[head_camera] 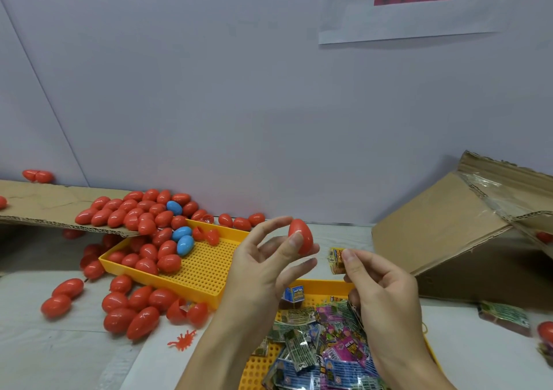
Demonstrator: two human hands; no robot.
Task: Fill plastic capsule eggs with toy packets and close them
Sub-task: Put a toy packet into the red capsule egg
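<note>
The left hand (263,267) pinched a glossy red egg (300,236), closed and upright. The right hand (380,287) pinched a small orange packet (337,260).

Glossy plastic egg (300,235); perforated tray (206,273); rough cardboard (443,225).

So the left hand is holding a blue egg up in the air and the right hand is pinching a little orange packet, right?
Not quite. The egg in the left hand is red, not blue; the head view shows it plainly. The blue eggs lie in the yellow tray on the left. The rest is right: the right hand is pinching a little orange packet.
</note>
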